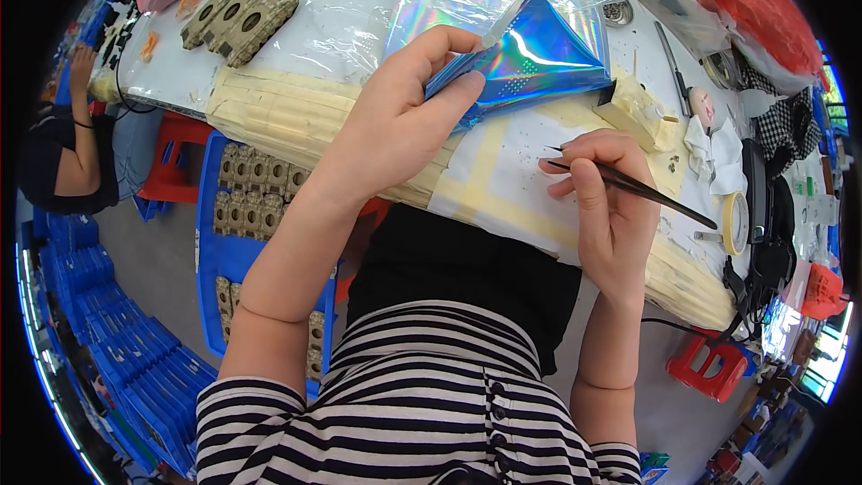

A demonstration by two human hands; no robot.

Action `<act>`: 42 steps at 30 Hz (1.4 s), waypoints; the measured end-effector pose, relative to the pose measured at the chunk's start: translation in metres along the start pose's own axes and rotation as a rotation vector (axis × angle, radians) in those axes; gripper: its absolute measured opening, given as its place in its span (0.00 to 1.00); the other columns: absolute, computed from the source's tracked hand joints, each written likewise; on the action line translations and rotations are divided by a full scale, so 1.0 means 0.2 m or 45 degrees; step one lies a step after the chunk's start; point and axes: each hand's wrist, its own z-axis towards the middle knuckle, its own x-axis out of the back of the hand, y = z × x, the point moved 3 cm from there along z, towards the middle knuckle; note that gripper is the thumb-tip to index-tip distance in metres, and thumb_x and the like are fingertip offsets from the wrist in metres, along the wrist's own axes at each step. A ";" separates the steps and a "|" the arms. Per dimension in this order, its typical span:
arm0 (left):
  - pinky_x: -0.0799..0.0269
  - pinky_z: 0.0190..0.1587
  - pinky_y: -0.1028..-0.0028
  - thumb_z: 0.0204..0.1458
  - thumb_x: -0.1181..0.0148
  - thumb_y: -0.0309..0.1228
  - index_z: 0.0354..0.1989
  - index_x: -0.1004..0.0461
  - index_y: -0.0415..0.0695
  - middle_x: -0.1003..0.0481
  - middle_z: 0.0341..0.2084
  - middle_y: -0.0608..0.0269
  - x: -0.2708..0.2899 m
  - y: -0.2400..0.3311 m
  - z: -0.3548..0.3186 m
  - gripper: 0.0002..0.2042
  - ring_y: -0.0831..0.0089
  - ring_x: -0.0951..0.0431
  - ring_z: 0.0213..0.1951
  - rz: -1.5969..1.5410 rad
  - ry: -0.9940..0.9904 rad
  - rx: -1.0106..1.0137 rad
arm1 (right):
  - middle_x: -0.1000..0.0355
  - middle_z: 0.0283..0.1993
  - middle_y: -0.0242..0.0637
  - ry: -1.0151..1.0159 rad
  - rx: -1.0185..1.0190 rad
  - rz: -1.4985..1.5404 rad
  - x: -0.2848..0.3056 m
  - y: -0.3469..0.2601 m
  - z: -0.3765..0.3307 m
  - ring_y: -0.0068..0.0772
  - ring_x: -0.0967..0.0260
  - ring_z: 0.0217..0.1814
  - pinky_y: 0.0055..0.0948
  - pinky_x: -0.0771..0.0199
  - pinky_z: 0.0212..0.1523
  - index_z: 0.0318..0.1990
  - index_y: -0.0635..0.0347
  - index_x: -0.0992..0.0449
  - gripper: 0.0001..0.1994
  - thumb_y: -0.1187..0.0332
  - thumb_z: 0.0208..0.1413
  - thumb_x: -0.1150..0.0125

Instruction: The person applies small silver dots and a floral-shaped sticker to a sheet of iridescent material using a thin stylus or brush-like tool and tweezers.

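My left hand (404, 121) pinches the edge of a shiny blue holographic sheet (552, 49), which is folded over and raised above the table. A silvery flat piece (512, 13) shows along the sheet's edge near my fingertips. In my right hand (615, 198) are black tweezers (669, 198), their tips slightly apart and pointing left. Beneath the tips lies a white paper (498, 184), fixed with yellowish tape and dotted with tiny dark specks. From here I cannot make out anything between the tips.
Camouflage-patterned shells (241, 20) lie at the table's far left, with more in a blue tray (211, 242) below. On the right are a tape-wrapped block (642, 112), a tape roll (736, 223) and red plastic bags (754, 9). Another person's arm (81, 148) shows at left.
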 end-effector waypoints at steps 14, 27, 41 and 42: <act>0.34 0.35 0.80 0.59 0.46 0.29 0.46 0.28 0.36 0.27 0.29 0.68 0.00 0.00 -0.01 0.11 0.84 0.32 0.32 0.013 0.024 -0.039 | 0.28 0.39 0.38 -0.318 0.550 -0.833 0.01 -0.08 -0.04 0.41 0.27 0.38 0.36 0.26 0.38 0.37 0.58 0.26 0.10 0.73 0.47 0.32; 0.33 0.38 0.80 0.59 0.44 0.29 0.47 0.27 0.35 0.26 0.32 0.69 0.02 -0.02 0.00 0.11 0.84 0.31 0.35 -0.074 0.003 0.018 | 0.23 0.39 0.42 -0.035 0.475 -0.583 0.11 -0.11 -0.03 0.39 0.24 0.39 0.30 0.24 0.40 0.41 0.62 0.19 0.14 0.71 0.45 0.27; 0.30 0.49 0.78 0.57 0.40 0.25 0.54 0.29 0.34 0.23 0.44 0.64 0.02 0.02 0.00 0.17 0.80 0.26 0.44 -0.154 -0.077 0.119 | 0.22 0.39 0.39 0.055 0.053 0.004 0.01 -0.09 0.11 0.27 0.26 0.37 0.24 0.26 0.41 0.43 0.67 0.20 0.10 0.77 0.53 0.33; 0.30 0.48 0.78 0.57 0.40 0.25 0.53 0.28 0.35 0.23 0.42 0.65 0.01 0.03 -0.01 0.16 0.81 0.26 0.42 -0.091 -0.082 0.093 | 0.22 0.39 0.38 0.042 0.122 -0.041 0.04 -0.11 0.12 0.26 0.26 0.38 0.23 0.27 0.42 0.44 0.68 0.21 0.11 0.78 0.53 0.34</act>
